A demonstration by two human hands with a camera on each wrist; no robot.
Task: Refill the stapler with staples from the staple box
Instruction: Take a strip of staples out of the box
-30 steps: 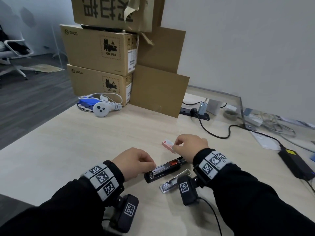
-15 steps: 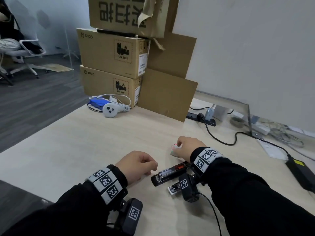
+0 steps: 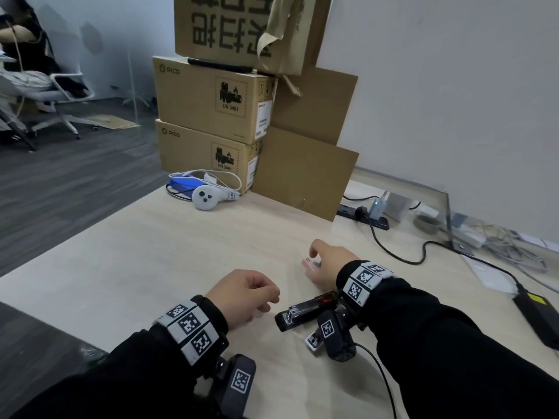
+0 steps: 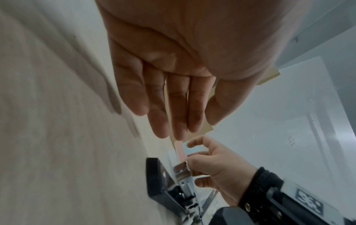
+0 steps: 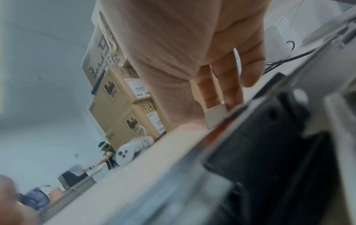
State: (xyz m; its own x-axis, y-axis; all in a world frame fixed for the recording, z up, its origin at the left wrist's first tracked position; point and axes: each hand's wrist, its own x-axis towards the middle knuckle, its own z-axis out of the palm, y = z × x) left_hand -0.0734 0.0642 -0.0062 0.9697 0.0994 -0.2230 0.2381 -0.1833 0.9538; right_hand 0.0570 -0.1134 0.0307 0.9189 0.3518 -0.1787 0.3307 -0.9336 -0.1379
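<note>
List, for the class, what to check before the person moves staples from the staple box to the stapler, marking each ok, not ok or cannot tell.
1. Stapler lies opened on the table, its metal staple channel exposed: ok.
2. Right hand grips the staple box: ok.
3. Staple box open: cannot tell.
4. Left hand free, holds nothing: ok.
5. Left hand steadying the stapler: not ok; it is apart from the stapler.
6. Channel free of old staples: cannot tell.

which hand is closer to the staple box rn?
Right. The right hand is on the staple box, fingers around it. The left hand hangs apart, left of the stapler.
</note>
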